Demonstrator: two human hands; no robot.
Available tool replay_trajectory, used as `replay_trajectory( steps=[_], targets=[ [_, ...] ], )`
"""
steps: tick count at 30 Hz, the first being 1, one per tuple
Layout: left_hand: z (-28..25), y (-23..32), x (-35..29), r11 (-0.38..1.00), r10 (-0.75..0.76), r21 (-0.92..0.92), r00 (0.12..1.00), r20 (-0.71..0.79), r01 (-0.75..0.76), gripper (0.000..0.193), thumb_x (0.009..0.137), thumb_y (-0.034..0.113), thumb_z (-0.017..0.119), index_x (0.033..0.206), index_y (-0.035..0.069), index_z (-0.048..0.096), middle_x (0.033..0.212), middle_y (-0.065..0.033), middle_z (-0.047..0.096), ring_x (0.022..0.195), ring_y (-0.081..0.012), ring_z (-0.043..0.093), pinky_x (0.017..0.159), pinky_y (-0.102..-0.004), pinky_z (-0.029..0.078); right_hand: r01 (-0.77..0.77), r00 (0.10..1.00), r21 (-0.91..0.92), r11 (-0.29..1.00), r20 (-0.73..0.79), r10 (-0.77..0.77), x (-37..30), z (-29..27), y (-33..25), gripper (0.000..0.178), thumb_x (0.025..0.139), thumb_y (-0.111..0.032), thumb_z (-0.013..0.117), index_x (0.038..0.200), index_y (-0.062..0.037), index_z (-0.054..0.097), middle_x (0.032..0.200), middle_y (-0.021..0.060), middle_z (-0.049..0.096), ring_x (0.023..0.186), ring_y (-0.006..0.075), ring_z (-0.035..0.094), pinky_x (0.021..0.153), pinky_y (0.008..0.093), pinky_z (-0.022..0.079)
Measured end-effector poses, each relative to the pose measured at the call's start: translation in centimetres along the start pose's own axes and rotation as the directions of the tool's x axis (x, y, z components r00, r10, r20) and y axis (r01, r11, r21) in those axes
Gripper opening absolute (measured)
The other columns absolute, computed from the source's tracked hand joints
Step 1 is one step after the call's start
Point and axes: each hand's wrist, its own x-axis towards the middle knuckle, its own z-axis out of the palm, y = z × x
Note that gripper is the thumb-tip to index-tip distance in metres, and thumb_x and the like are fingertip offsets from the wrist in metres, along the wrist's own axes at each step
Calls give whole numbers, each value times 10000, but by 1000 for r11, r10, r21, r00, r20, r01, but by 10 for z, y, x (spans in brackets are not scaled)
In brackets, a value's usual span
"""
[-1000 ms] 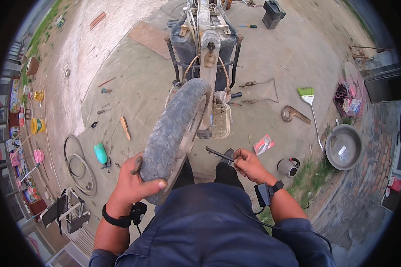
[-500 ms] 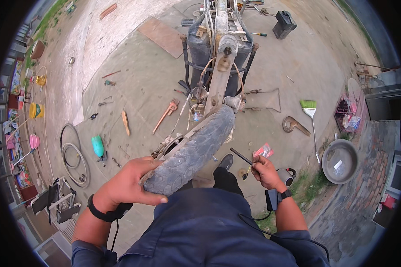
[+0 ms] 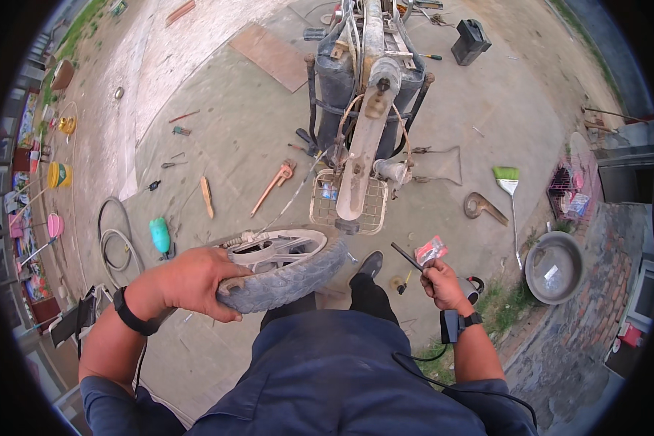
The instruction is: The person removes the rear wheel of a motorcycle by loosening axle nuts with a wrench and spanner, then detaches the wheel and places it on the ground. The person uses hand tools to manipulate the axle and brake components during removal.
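Observation:
My left hand (image 3: pixel 196 280) grips the near left edge of a dusty wheel (image 3: pixel 298 280), thumb on the tread and fingers over the rim. The wheel is tilted so that its pale spoked side (image 3: pixel 280 247) faces up and away. A cable runs from near its hub toward the vehicle. My right hand (image 3: pixel 445 285) is closed around a thin dark rod (image 3: pixel 405 254), which points up and left. Ahead stands a dirty vehicle frame (image 3: pixel 334 83) with a long worn metal piece (image 3: pixel 360 167) reaching toward me. The wheel's far edge lies just below that piece's end.
A wire basket (image 3: pixel 374 211) sits under the metal piece. On the ground to the left lie a pipe wrench (image 3: pixel 275 187), a wooden-looking stick (image 3: pixel 207 198), a green bottle (image 3: pixel 160 236) and a coiled hose (image 3: pixel 112 243). Rightward are a curved metal part (image 3: pixel 485 208), a broom (image 3: pixel 507 178) and a basin (image 3: pixel 554 266).
The wheel has come away from the metal piece, moving left and toward me, and has tipped to show its spokes. The basket is now uncovered. My right hand has shifted slightly right with the rod.

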Motion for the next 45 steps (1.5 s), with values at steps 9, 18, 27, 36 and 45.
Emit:
replay_trajectory(
  steps=[9,18,27,36,45],
  targets=[
    [20,-75,6,949,-185,280,974,130,143,533,637,480,810,1067,174,733,857,-94,707,877,-329,645,752,-452,518,-38,999,-14,999,-11,38,7,8,19,60,896,-80,565,938,-37,560,692,59,567,444,100,440,399,233,339],
    [59,-179,38,920,-309,288,943,121,265,593,677,574,758,1114,175,729,913,-84,723,940,-322,641,819,-437,526,-117,991,-11,993,-63,116,15,29,47,75,889,-89,578,937,-31,575,684,65,569,451,114,454,401,238,342],
    [105,-267,54,897,-397,261,909,126,356,592,673,582,760,1099,173,728,942,-111,711,972,-321,634,827,-432,530,-235,961,-6,972,-149,232,17,48,75,61,894,-101,578,922,-46,579,662,61,567,431,121,453,394,247,341],
    [130,-358,73,830,-558,-48,823,-107,556,610,672,562,778,1078,109,723,897,-188,665,918,-364,635,813,-441,527,-366,918,-28,930,-175,356,38,77,98,50,908,-107,590,899,-59,576,648,53,558,442,126,457,399,255,330],
    [108,-456,108,702,-712,-277,663,-233,656,601,707,550,765,1063,69,722,873,-171,714,858,-360,682,759,-451,537,-518,843,-71,852,-211,495,63,98,115,46,913,-85,594,913,-39,588,648,62,564,444,131,471,400,267,347]
  ],
)
